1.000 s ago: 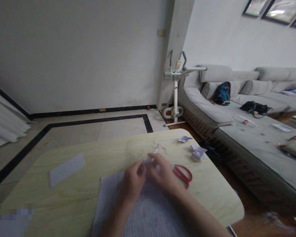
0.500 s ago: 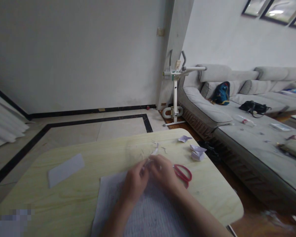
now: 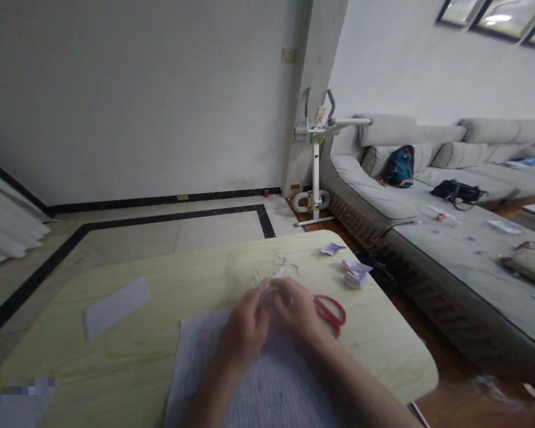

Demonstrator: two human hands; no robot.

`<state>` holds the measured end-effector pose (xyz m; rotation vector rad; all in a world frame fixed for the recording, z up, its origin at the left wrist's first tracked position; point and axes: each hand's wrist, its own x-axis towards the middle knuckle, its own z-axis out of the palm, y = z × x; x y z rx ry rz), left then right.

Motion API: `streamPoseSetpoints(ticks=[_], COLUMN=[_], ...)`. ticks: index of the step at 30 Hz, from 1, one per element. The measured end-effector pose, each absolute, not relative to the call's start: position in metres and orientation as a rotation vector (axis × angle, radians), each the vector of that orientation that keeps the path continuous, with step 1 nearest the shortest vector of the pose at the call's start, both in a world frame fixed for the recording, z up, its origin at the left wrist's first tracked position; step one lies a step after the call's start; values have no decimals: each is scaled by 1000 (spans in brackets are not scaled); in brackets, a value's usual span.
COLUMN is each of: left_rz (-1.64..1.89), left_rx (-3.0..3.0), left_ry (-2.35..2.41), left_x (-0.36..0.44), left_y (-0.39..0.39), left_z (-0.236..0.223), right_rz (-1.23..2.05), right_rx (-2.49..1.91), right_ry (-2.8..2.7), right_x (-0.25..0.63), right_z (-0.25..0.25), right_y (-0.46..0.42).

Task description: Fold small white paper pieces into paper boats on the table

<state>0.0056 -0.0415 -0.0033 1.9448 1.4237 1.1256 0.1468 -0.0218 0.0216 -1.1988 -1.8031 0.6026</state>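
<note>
Left hand (image 3: 248, 321) and right hand (image 3: 296, 306) are close together, pinching a whitish paper (image 3: 270, 292) between them, its shape blurred; it is near the far edge of a sheet (image 3: 200, 342) on the table (image 3: 178, 282); scraps (image 3: 280, 267) lie just beyond the hands; red scissors (image 3: 340, 325) lie beside the right hand; folded papers (image 3: 357, 276) are near the table's right edge; a slip (image 3: 117, 306) lies to the left

Held paper (image 3: 270, 290) — blurred, mostly hidden

Small pale paper (image 3: 268, 291), mostly hidden
</note>
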Motion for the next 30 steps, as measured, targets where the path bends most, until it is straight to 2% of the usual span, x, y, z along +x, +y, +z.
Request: streamPoseSetpoints(ticks=[18, 25, 30], left_rz=[1096, 1068, 1061], left_rx=[1719, 1687, 1697], left_ry=[1422, 1385, 1401], left_x=[5, 4, 4], left_y=[-45, -42, -38], left_z=[3, 4, 0], right_rz=[573, 485, 614], right_rx=[-1281, -1503, -1619], right_ry=[-1636, -1611, -1388], right_x=[159, 212, 276], right_z=[31, 37, 27], right_y=[-14, -33, -56])
